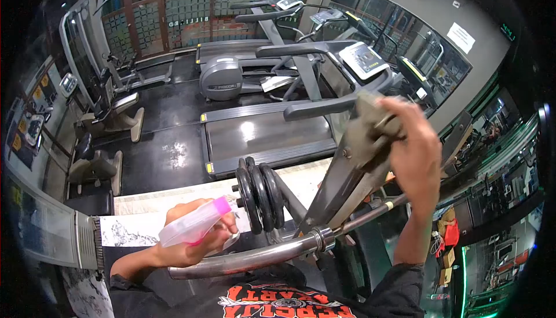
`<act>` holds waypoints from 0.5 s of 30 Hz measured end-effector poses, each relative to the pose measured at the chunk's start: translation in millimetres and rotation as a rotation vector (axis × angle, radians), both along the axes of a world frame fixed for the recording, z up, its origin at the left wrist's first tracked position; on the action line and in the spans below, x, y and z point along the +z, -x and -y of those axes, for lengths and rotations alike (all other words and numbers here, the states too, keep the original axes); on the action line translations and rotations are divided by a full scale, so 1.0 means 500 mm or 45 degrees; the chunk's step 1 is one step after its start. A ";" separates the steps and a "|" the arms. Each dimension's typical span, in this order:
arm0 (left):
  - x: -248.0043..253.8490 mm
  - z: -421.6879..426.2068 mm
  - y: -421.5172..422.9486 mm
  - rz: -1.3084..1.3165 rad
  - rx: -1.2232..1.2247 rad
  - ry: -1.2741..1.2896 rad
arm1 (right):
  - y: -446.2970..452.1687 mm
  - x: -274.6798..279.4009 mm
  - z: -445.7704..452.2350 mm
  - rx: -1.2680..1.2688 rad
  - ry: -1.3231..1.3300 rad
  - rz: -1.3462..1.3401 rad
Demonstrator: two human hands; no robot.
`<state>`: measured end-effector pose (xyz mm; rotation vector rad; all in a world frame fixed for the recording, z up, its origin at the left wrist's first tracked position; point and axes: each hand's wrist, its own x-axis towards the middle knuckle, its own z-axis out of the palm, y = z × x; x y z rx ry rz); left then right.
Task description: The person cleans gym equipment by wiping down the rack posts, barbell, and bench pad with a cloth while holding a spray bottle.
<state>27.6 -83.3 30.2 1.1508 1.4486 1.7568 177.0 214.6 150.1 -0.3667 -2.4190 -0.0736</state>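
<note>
Cloth is bunched at the upper part of the metal post, apparently against it. It is held by the right hand, blurred, with fingers curled over the cloth rather than spread; grip pressure cannot be told. For a good wipe, the cloth should probably be pressed flat and drawn along the post in even strokes, with extra care around the bolt. Spray bottle is held lower and left of the post, tilted, pink end toward it. It is wrapped by the closed fingers of the left hand; whether a trigger is squeezed cannot be told. Weight plates are seen just left of the post, a curved bar at its foot, a treadmill beyond it.
</note>
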 end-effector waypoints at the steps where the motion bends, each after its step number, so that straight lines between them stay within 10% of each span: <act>1: 0.008 0.009 -0.006 0.039 -0.013 -0.013 | 0.003 0.012 -0.017 -0.011 -0.021 -0.077; 15: -0.007 0.012 -0.144 0.127 0.127 -0.002 | 0.142 0.033 -0.220 0.141 0.243 0.476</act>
